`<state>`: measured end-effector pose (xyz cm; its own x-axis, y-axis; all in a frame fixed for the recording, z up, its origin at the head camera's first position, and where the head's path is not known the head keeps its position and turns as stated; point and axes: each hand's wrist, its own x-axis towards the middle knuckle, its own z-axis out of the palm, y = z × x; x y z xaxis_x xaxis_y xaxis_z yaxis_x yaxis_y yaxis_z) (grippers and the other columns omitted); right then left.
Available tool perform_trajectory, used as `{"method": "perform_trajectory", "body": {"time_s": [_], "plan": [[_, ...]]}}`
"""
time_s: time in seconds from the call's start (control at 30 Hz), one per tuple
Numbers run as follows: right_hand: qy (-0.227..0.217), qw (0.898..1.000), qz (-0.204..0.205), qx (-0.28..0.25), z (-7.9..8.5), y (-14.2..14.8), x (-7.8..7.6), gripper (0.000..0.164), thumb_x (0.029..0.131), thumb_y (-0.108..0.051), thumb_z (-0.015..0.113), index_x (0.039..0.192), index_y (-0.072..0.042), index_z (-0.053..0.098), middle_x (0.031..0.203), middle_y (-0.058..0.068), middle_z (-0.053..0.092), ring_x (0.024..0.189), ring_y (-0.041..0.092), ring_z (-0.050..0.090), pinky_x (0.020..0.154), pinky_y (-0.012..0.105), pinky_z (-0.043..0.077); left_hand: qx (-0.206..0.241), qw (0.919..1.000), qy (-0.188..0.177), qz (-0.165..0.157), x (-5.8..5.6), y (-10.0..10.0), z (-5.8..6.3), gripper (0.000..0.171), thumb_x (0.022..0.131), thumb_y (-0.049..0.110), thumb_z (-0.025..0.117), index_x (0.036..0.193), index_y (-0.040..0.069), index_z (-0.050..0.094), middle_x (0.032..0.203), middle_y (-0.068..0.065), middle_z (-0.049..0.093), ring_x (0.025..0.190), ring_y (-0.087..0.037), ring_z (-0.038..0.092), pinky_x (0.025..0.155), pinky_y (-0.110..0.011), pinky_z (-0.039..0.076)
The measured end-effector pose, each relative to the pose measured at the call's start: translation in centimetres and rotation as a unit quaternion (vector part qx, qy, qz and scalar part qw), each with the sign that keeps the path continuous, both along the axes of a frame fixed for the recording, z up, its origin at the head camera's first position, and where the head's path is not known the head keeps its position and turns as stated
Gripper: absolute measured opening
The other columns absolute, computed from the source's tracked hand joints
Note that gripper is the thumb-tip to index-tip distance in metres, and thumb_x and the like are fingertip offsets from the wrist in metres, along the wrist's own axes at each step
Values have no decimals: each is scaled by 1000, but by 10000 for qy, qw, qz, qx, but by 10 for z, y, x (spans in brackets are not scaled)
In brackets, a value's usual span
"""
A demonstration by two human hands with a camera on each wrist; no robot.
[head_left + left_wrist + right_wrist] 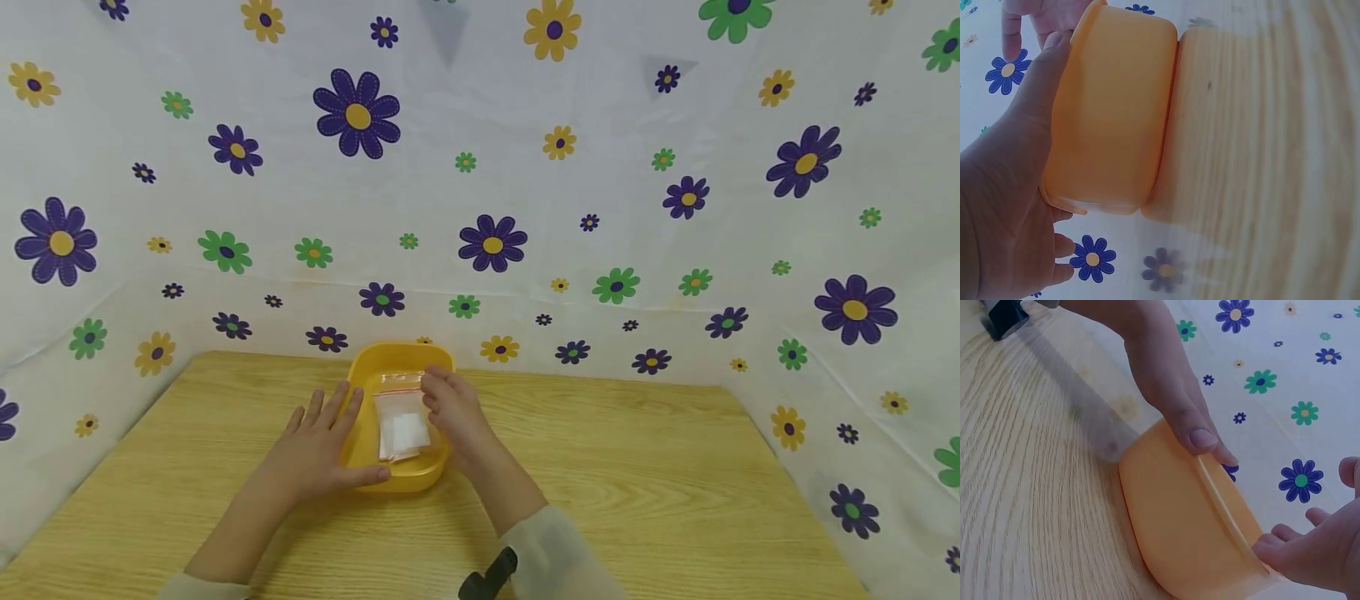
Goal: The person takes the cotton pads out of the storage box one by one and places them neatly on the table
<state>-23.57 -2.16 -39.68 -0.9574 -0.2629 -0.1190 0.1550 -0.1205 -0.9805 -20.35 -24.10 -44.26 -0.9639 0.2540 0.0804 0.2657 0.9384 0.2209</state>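
A yellow plastic basket-like tub (401, 481) stands on the wooden table near the back wall. Inside it lies a clear zip bag (397, 404) with a red line near its top, with white square packets (410, 432) showing. My left hand (311, 450) lies over the tub's left side with fingers spread, its thumb across the near rim. In the left wrist view that thumb (1050, 69) runs along the rim. My right hand (457, 417) is at the right rim, fingers loosely bent, their tips close over the tub; nothing shows in its grasp.
A white cloth (637, 183) printed with flowers hangs behind and along both sides of the table (615, 483). A black wrist camera mount (491, 575) sits at the right sleeve (555, 558).
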Motion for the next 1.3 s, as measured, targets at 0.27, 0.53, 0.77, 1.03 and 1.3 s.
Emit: {"method": "perform_trajectory", "body": {"time_s": [0.27,0.53,0.77,1.03,1.3], "plan": [[-363,9988,61,321,-6,-14,-3,73,98,-48,55,156,-9,31,163,12,28,151,39,20,121,60,14,2,9999,101,2,1,0,-1,123,74,88,51,160,7,18,165,-22,12,146,-56,12,115,-70,14],[-501,9962,-134,695,-18,-31,-7,85,94,-50,59,159,-12,21,164,15,21,149,44,18,116,70,14,28,9999,160,-13,2,-2,-2,123,74,90,50,160,7,19,165,-22,13,146,-56,12,115,-71,15],[-491,9932,-526,911,-29,-43,-10,84,93,-45,61,159,-10,23,163,17,24,148,42,23,117,65,19,118,9999,98,-21,2,-1,-2,122,75,88,51,160,6,19,166,-22,12,146,-56,12,115,-71,15],[-605,9939,-423,814,-27,-44,-6,82,93,-44,61,158,-10,24,162,18,25,145,46,27,113,70,24,110,9999,103,-15,4,0,0,122,75,87,52,159,6,20,165,-23,12,146,-57,13,114,-72,16],[-689,9950,-634,344,-29,-49,-9,73,94,-33,62,155,-8,32,158,21,32,140,47,35,112,64,32,66,9999,131,-5,4,-1,0,123,75,89,50,159,5,20,165,-23,13,145,-58,15,114,-72,18]]}}
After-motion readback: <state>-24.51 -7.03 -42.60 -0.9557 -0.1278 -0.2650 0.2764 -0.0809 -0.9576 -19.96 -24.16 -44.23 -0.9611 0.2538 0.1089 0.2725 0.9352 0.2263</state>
